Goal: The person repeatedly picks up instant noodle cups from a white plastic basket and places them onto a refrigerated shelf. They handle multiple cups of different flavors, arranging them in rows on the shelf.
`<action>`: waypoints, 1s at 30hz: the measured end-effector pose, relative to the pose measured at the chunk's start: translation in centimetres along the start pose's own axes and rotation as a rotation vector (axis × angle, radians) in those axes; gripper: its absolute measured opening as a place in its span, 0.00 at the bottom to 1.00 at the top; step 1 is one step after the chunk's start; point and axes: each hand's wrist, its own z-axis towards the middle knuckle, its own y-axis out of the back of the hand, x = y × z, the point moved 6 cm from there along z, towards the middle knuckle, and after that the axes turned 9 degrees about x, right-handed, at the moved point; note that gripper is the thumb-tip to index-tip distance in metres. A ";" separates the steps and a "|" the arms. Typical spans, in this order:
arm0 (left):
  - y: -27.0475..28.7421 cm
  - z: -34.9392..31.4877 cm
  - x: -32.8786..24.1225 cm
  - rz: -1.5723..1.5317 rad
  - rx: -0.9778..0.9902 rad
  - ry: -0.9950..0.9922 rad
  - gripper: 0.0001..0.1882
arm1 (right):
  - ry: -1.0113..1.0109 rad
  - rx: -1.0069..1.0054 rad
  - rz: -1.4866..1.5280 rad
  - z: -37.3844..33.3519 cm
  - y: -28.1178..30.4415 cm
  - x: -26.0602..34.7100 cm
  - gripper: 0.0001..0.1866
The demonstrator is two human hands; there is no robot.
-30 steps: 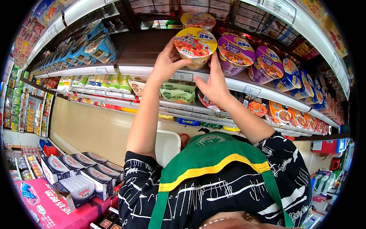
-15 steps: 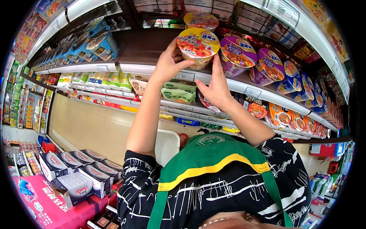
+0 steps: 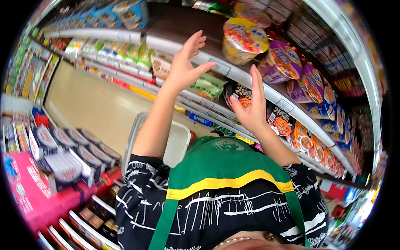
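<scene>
A yellow-lidded instant noodle cup (image 3: 245, 41) stands on the dark upper shelf (image 3: 183, 23), close to its front edge. My left hand (image 3: 187, 64) is raised in front of that edge, holding nothing, fingers apart and thumb stretched toward the cup. My right hand (image 3: 252, 102) is lifted below and in front of the cup, its fingers pointing up and the thumb spread. Neither hand touches the cup. Another cup (image 3: 252, 16) sits behind the yellow one, and purple noodle cups (image 3: 285, 60) stand just right of it.
Blue noodle cups (image 3: 131, 14) line the shelf's left part. Lower shelves carry green noodle packs (image 3: 208, 86) and black noodle bowls (image 3: 280, 120). A white basket (image 3: 177, 143) is below my left forearm. At lower left, dark-and-white boxes (image 3: 62, 166) rest on a pink display (image 3: 25, 187).
Both hands have let go of the yellow noodle cup and drawn back from it, the left one farther. The cup stays on the shelf. The whole view has tilted and shifted.
</scene>
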 end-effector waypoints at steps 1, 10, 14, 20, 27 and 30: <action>0.4 -2.2 0.3 -0.050 -0.067 0.031 0.38 | 0.043 0.045 0.009 -0.7 -0.3 0.1 0.38; -5.8 -33.1 12.0 -0.215 -0.461 0.823 0.20 | 0.194 0.883 0.124 -4.9 -13.6 -1.8 0.23; -10.6 -44.3 13.6 -0.140 -0.613 1.216 0.23 | 0.275 1.256 0.146 -8.8 -22.7 -2.6 0.28; -12.2 -55.8 16.4 0.001 -1.160 1.496 0.38 | 0.451 1.537 -0.008 -13.1 -33.8 0.8 0.35; -11.0 -56.2 18.4 0.053 -1.358 1.285 0.49 | 0.492 1.632 -0.139 -17.0 -45.1 1.9 0.45; -10.8 -55.0 18.0 0.032 -1.420 1.204 0.48 | 0.438 1.690 -0.130 -18.0 -46.8 2.3 0.47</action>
